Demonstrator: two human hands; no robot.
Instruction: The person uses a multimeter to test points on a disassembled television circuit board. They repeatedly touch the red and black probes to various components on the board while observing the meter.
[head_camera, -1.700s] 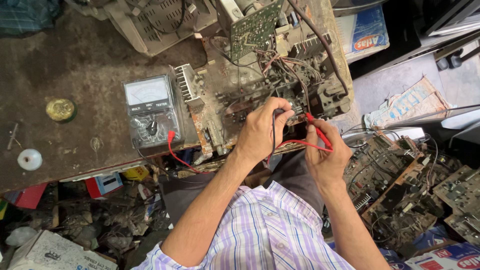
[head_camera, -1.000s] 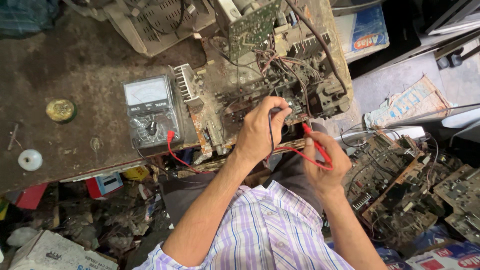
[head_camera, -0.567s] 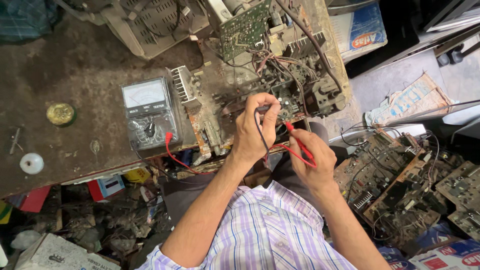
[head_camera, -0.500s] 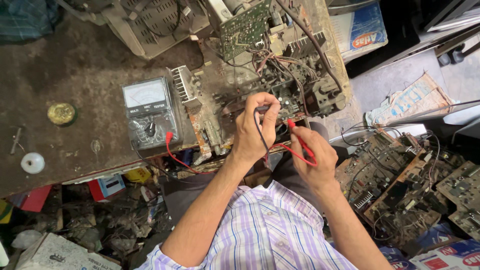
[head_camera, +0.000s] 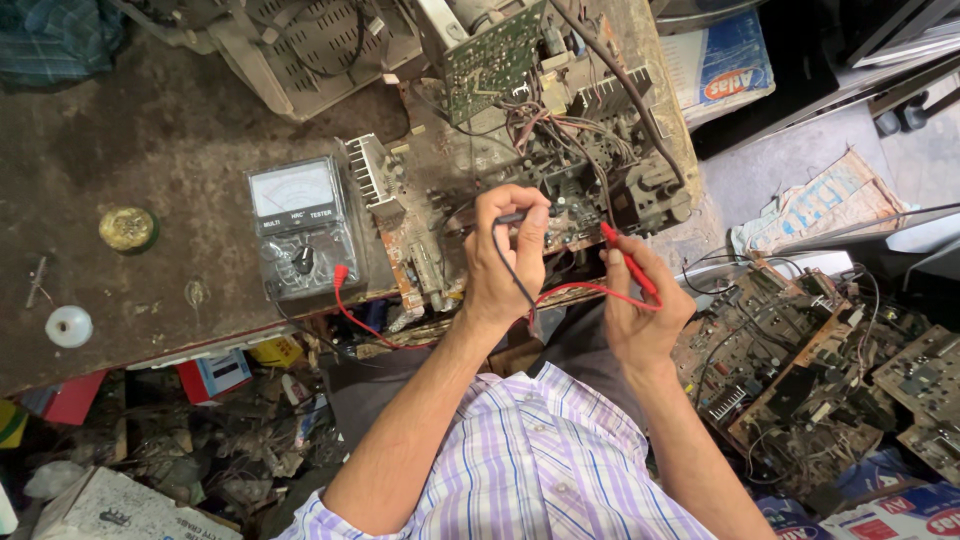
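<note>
As seen from the head camera, my left hand (head_camera: 505, 262) pinches the black probe (head_camera: 510, 217) between thumb and fingers (head_camera: 528, 228), its tip set down on the chassis (head_camera: 560, 175) at the worktop's near edge. My right hand (head_camera: 640, 305) grips the red probe (head_camera: 627, 262), fingers closed around its shaft, the tip pointing up at the chassis just right of the left hand. The two hands are near each other but apart. A black lead (head_camera: 512, 275) runs down across the left palm; a red lead (head_camera: 575, 292) passes from the right hand behind the left wrist and on to the meter (head_camera: 303, 228). This meter lies flat on the worktop (head_camera: 150, 150), touching the left side of the chassis, dial face up. A green board (head_camera: 490, 55) stands tilted at the far end of the chassis. Farther left on the worktop lie a round brass-coloured tin (head_camera: 128, 228) and a white roll (head_camera: 68, 326), well apart from the hands. Right of my arm, below the worktop, scrap boards (head_camera: 790, 350) lie heaped.
</note>
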